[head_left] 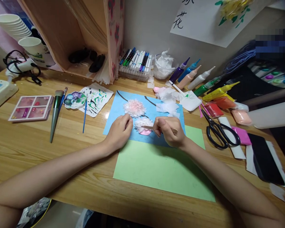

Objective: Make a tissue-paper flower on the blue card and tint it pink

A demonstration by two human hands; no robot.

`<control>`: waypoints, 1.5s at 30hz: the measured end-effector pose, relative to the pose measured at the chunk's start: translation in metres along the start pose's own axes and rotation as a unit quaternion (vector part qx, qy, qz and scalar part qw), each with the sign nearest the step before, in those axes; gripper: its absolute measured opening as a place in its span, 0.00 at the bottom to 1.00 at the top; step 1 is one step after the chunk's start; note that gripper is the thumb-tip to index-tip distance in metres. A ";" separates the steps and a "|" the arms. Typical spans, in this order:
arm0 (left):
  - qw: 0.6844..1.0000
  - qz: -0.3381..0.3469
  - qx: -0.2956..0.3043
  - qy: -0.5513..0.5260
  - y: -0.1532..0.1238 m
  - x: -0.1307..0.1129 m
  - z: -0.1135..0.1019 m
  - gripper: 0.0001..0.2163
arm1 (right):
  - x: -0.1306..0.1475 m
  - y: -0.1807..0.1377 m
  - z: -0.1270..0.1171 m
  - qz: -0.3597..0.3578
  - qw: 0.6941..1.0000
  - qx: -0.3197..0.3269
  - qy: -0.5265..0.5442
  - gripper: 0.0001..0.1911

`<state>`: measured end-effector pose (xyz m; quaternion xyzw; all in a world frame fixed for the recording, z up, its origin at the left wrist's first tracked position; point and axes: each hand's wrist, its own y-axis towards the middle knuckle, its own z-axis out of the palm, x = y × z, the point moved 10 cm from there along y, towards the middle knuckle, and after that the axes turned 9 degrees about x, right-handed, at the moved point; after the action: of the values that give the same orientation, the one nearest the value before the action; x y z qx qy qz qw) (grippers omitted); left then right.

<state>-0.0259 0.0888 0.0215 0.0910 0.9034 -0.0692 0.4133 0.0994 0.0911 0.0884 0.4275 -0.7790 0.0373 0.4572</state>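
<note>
My right hand (pixel 169 130) is closed round a thin wooden stick (pixel 147 127). The stick's flat tip points left, over the lower tissue-paper flower (pixel 140 122), which has a pink patch at its bottom edge. Curled at that flower's left side is my left hand (pixel 120 130), its fingertips turned away so that anything in them is hidden. A fuller pink-and-white tissue flower (pixel 134 108) sits just above, with a dark painted stem. Both flowers are on a blue sheet (pixel 114 110), which overlaps a light green sheet (pixel 156 171).
White tissue pieces (pixel 167 107) lie on the blue sheet's right part. Black-handled scissors (pixel 219 131), a dark phone (pixel 266 158) and several paint bottles (pixel 190 77) are at right. Brushes (pixel 55 114), a paint palette (pixel 73 99) and a divided box (pixel 30 108) are at left. Markers (pixel 136 61) stand behind.
</note>
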 end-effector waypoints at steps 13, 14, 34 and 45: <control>1.000 0.006 0.005 0.015 0.001 -0.001 0.002 0.09 | -0.011 0.010 0.003 0.065 0.998 0.014 0.002 0.28; 1.000 0.007 0.005 0.016 0.000 -0.002 0.002 0.09 | -0.016 0.013 0.003 0.100 0.995 0.013 0.009 0.29; 0.998 0.015 0.005 0.056 0.001 -0.004 0.002 0.10 | -0.011 0.008 -0.002 0.097 0.994 -0.005 0.041 0.30; 0.997 0.014 0.009 0.076 0.001 -0.005 0.004 0.10 | -0.035 0.017 -0.003 0.195 0.973 -0.049 0.111 0.31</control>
<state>-0.0199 0.0885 0.0230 0.1122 0.9301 -0.0645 0.3437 0.0967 0.1252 0.0698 0.2375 -0.7925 0.1348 0.5454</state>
